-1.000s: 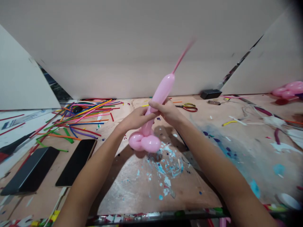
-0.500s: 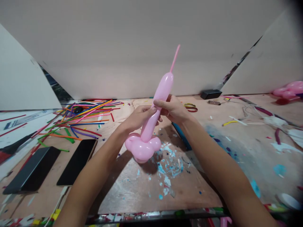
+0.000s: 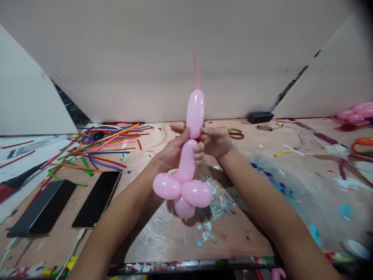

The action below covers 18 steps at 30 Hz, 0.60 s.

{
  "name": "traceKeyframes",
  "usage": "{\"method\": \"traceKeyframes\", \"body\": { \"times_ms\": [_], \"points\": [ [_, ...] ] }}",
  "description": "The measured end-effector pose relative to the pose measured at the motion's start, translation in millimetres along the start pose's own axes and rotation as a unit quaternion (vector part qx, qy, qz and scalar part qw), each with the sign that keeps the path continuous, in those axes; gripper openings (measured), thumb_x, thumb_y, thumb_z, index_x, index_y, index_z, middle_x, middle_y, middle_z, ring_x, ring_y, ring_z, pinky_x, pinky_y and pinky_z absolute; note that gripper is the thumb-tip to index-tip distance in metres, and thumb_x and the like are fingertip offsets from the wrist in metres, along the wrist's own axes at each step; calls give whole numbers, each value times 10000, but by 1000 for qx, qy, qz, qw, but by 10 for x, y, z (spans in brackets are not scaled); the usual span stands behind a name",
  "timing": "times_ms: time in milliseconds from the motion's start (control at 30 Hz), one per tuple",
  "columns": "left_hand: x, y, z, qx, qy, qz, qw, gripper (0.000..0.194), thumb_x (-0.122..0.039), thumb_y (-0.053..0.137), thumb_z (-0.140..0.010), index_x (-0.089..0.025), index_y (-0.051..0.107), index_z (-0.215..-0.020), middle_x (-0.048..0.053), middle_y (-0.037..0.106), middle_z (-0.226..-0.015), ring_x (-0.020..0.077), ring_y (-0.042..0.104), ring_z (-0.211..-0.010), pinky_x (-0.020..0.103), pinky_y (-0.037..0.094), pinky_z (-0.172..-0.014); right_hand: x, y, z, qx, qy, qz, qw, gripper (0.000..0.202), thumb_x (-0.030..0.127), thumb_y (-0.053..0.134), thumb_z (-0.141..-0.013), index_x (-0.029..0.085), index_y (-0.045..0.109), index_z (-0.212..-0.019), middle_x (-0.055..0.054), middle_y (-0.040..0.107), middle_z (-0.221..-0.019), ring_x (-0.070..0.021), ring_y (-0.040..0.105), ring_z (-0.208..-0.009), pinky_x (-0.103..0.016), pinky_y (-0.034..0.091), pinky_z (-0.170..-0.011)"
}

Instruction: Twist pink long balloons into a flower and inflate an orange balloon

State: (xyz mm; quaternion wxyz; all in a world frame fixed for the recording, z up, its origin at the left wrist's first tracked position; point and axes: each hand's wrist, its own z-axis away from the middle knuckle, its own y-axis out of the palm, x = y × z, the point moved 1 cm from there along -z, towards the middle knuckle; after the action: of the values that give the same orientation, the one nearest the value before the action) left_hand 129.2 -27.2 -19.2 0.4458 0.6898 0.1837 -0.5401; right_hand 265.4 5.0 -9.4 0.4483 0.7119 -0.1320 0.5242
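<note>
Pink, shiny and lobed, the balloon narrows between left hand and right hand, both closed around it.

No text, number or brand can be read here. Blue-grey print stands on the white sheet at the far left of the counter, but it is too blurred to make out as letters. A small pale strip at the far left bears marks too small to tell.
</note>
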Motion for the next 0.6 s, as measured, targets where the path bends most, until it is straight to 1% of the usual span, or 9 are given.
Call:
{"method": "traceKeyframes", "body": {
  "times_ms": [67, 133, 200, 267, 333, 400, 433, 500, 600],
  "points": [
    [-72, -26, -25, -46, 69, 23, 996, 473, -636, 436, -926, -184, 571, -918, -26, 476, -635, 93, 498, -555, 245, 483, -606, 11, -22, -21, 49, -1, 7, 999, 315, 411, 731, -776, 184, 645, -976, 41, 617, -621, -108, 581, -519, -225, 482, -536],
    [-167, -87, -44, -98, 174, 62, 978, 403, -597, 539, -898, -195, 555, -878, -32, 517, -668, 88, 548, -607, 233, 502, -667, 12, -84, -57, 98, 11, 15, 995, 441, 536, 692, -798, 179, 630, -1049, -23, 700, -803, -153, 663, -688, -265, 539, -648],
    [-262, -182, -55, -150, 275, 106, 944, 355, -553, 613, -872, -205, 543, -849, -37, 550, -698, 91, 586, -662, 234, 515, -731, -15, -181, -109, 111, 35, 14, 993, 603, 683, 542, -843, 156, 613, -1128, -91, 724, -951, -218, 691, -866, -346, 557, -795],
    [-337, -297, -63, -208, 342, 139, 906, 339, -527, 644, -860, -211, 531, -816, -42, 566, -702, 91, 598, -674, 238, 518, -760, -81, -285, -180, 91, 51, -3, 995, 781, 779, 310, -873, 125, 591, -1197, -147, 717, -1048, -276, 677, -993, -423, 537, -885],
    [-387, -406, -68, -262, 378, 162, 873, 344, -526, 642, -862, -213, 519, -788, -46, 566, -685, 89, 594, -656, 233, 513, -746, -183, -364, -260, 53, 52, -33, 997, 862, 784, 140, -884, 122, 582, -1217, -154, 715, -1066, -283, 673, -1016, -440, 537, -893],
    [-416, -482, -65, -291, 403, 178, 849, 346, -523, 641, -863, -213, 513, -777, -49, 561, -673, 84, 589, -642, 224, 508, -726, -296, -392, -320, 43, 80, -50, 995, 843, 769, 106, -888, 154, 577, -1220, -138, 719, -1058, -277, 687, -970, -454, 554, -846],
    [-426, -502, -59, -293, 414, 180, 843, 344, -517, 647, -861, -212, 513, -778, -49, 561, -675, 82, 589, -642, 222, 507, -724, -339, -388, -334, 54, 101, -51, 992, 837, 781, 118, -878, 172, 572, -1227, -133, 718, -1069, -286, 690, -959, -475, 558, -826],
    [-436, -507, -40, -280, 421, 168, 846, 333, -504, 666, -850, -210, 519, -791, -44, 572, -697, 83, 596, -657, 226, 514, -736, -365, -366, -320, 83, 122, -47, 988, 868, 840, 150, -829, 196, 567, -1236, -133, 709, -1102, -311, 687, -980, -510, 556, -812],
    [-423, -442, 4, -241, 382, 121, 884, 332, -505, 662, -851, -210, 521, -797, -31, 583, -727, 98, 613, -690, 245, 532, -756, -262, -357, -221, 83, 84, -25, 993, 938, 913, 170, -756, 192, 597, -1178, -132, 710, -1093, -310, 670, -1042, -480, 548, -858]
  ]
}}
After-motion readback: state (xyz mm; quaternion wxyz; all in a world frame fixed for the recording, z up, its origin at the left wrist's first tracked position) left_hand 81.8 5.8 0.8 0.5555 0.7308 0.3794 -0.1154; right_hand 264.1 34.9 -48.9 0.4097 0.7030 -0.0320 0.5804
